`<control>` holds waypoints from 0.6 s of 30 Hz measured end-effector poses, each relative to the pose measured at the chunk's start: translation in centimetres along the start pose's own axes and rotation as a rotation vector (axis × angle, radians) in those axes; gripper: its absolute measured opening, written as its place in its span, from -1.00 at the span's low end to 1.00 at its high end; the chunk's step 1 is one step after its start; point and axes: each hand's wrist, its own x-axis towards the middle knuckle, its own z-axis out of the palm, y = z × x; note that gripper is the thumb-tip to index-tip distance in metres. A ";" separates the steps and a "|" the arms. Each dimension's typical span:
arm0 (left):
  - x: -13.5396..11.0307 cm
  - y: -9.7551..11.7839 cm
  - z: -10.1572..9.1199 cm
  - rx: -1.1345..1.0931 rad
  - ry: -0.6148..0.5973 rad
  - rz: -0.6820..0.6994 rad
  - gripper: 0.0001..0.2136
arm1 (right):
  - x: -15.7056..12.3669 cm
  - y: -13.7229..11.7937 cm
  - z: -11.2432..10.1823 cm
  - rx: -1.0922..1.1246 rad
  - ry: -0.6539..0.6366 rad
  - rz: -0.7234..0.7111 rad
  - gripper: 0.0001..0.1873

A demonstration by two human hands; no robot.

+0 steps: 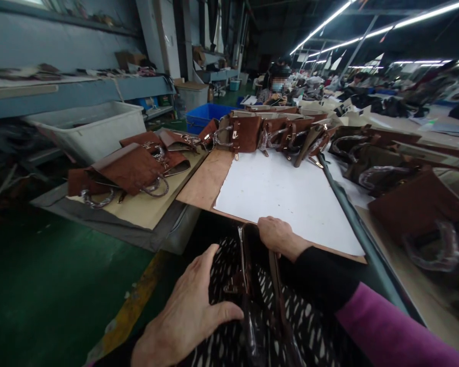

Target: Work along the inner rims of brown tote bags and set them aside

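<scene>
A dark brown handbag [248, 265] stands in front of my body at the table's near edge, its clear-wrapped handles toward me. My right hand [277, 235] is closed over the bag's upper far edge. To the left of the bag, my left hand [187, 306] is open, with the thumb spread from the other fingers. Its thumb tip comes close to the bag; whether it touches I cannot tell. A small metal fitting shows dimly on the bag's side. The lower part of the bag blends into the dark patterned clothing behind it.
White paper [279, 199] covers the board ahead. Brown handbags [247, 133] line its far edge, more [130, 165] lie on the left stand, and others [424, 204] crowd the right table. A blue bin [208, 114] and a grey bin [95, 127] stand behind. A person sits farther back.
</scene>
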 end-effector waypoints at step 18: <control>7.9 -3.3 -5.2 -0.396 -0.578 -0.007 -0.71 | -3.8 5.6 3.9 0.472 -0.094 -0.235 -0.85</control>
